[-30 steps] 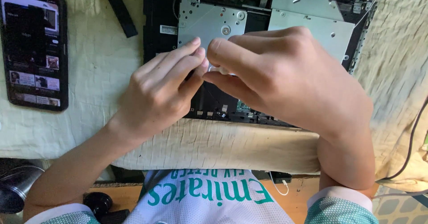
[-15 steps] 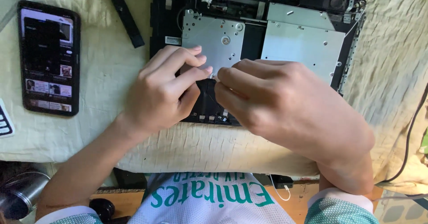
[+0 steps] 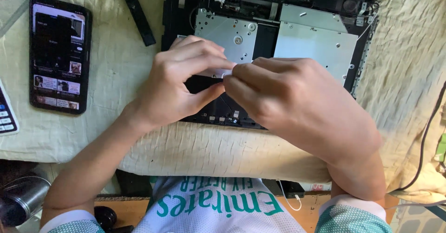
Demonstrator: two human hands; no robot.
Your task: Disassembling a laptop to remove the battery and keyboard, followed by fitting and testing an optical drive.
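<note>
My left hand (image 3: 179, 87) and right hand (image 3: 297, 105) meet over the opened laptop (image 3: 267, 52), just in front of its two grey metal plates (image 3: 316, 40). Both sets of fingers are pinched nearly closed on a small pale piece (image 3: 231, 68), only a sliver of which shows between the fingertips, so I cannot tell exactly what it is. What shows of it seems to run left to right, along the laptop's front edge, but too little is visible to say which end leads. The worry, as I judge it, is the grip itself: the piece is tiny and my fingertips crowd each other, so a slip could drop it into the dark open bay of the laptop directly below, among the exposed parts. Pulling unevenly could also bend or tear it. The cloth (image 3: 116, 75) over the bench is wrinkled, so anything that falls beside the laptop could hide in a fold. The phone (image 3: 58, 52) lies well to the laptop's left.
</note>
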